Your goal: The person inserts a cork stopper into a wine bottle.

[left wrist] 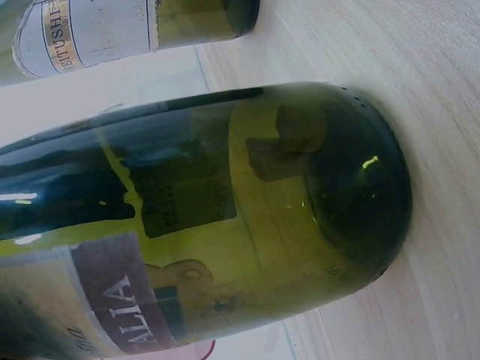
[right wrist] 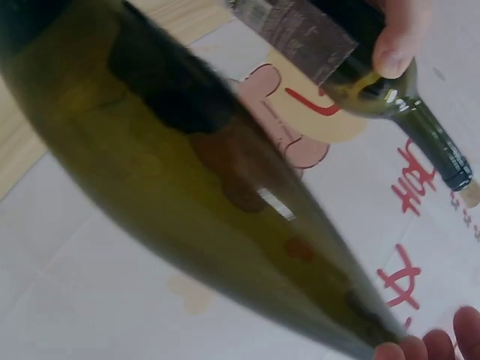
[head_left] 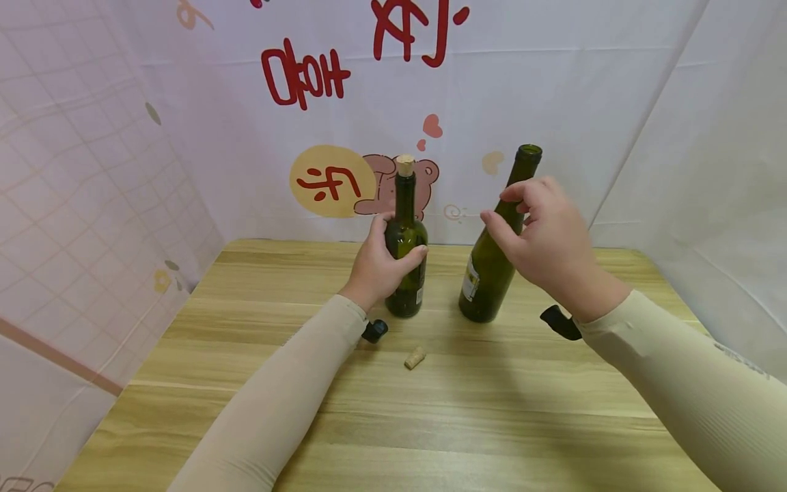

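My left hand [head_left: 384, 266] grips a green wine bottle [head_left: 406, 236] round its body, thumb on the near side and fingers behind. That bottle stands upright on the table, with a cork [head_left: 405, 165] sticking out of its mouth. My right hand [head_left: 550, 236] is at the neck of a taller, slimmer green bottle [head_left: 486, 277], its thumb and forefinger spread apart. This second bottle has a bare mouth and a pale label low on its side. In the right wrist view, fingertips [right wrist: 439, 345] show beside its neck. A loose cork [head_left: 415, 358] lies on the table before the bottles.
The wooden table [head_left: 393, 424] ends at a white cloth backdrop [head_left: 553, 82] with red characters and a cartoon bear. Cloth also hangs at the left and right sides. Black wrist camera mounts [head_left: 561, 322] jut out from my sleeves near the tabletop.
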`<control>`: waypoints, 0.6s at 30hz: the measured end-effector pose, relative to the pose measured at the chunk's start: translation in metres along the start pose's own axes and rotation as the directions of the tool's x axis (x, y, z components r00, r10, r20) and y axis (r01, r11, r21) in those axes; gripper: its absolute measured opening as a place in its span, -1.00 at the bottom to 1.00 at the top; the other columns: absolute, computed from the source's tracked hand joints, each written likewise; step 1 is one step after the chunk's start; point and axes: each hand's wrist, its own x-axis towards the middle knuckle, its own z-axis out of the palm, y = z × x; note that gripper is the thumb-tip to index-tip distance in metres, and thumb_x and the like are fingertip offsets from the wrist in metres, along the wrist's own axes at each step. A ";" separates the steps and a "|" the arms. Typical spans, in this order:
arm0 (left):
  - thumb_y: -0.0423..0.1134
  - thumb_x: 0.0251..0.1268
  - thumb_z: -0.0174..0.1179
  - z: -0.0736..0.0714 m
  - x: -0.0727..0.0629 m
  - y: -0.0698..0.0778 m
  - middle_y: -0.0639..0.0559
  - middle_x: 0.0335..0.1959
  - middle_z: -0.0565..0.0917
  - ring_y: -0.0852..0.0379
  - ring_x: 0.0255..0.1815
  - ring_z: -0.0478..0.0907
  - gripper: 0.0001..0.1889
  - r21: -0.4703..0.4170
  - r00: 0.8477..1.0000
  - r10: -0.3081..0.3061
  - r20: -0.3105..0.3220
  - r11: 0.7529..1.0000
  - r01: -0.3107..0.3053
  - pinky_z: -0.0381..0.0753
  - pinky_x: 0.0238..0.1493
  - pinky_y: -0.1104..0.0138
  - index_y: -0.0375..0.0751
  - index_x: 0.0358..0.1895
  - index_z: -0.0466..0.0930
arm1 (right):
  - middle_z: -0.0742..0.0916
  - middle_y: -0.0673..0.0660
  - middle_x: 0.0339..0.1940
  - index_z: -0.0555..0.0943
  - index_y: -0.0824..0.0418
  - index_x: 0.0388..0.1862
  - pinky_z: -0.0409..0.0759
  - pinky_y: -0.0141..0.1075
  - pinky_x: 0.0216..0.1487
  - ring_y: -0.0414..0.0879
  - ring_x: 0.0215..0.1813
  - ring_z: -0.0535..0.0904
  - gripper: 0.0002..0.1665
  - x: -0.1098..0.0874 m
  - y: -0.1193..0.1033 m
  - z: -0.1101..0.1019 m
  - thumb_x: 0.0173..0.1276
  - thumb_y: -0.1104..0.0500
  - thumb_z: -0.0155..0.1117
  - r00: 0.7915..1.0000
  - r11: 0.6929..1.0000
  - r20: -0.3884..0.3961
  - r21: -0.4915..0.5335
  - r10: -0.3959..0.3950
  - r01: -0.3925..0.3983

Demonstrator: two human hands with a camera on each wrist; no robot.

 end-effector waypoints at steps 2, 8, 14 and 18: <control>0.17 0.33 0.39 0.000 0.000 0.000 0.06 0.22 0.59 0.05 0.13 0.66 -0.19 0.002 1.000 0.001 0.000 1.000 -0.001 0.65 0.24 -0.10 0.12 0.50 0.14 | 0.57 0.33 -0.08 0.58 0.43 -0.01 0.43 -0.20 -0.08 0.11 -0.06 0.47 -0.62 -0.002 0.004 -0.001 0.41 0.15 0.44 0.999 1.000 -0.026 0.012 0.029 -0.029; 0.17 0.33 0.39 0.000 0.000 0.000 0.05 0.21 0.60 0.02 0.13 0.66 -0.19 0.004 1.000 0.006 0.001 1.000 -0.006 0.66 0.22 -0.12 0.11 0.49 0.15 | 0.50 0.38 0.13 0.44 0.47 0.15 0.39 -0.19 0.03 0.18 0.10 0.45 -0.45 -0.005 0.019 -0.001 0.41 0.13 0.42 0.992 0.992 -0.053 0.062 0.116 -0.112; 0.16 0.33 0.39 0.001 0.000 0.000 0.05 0.21 0.59 0.01 0.13 0.66 -0.21 -0.001 1.000 0.002 0.001 1.000 -0.002 0.66 0.22 -0.12 0.12 0.49 0.15 | 0.39 0.36 0.45 0.21 0.41 0.50 0.40 -0.01 0.26 0.25 0.31 0.38 -0.16 -0.003 0.031 0.001 0.49 0.00 0.33 0.963 0.952 0.061 0.151 0.261 -0.267; 0.15 0.34 0.40 0.001 0.000 0.000 0.04 0.22 0.59 -0.07 0.18 0.67 -0.22 -0.013 1.000 -0.005 0.001 1.000 0.005 0.64 0.24 -0.14 0.14 0.48 0.16 | 0.33 0.34 0.56 0.10 0.39 0.60 0.34 0.14 0.41 0.29 0.44 0.32 -0.05 -0.002 0.040 0.006 0.52 -0.09 0.28 0.942 0.923 0.164 0.210 0.292 -0.323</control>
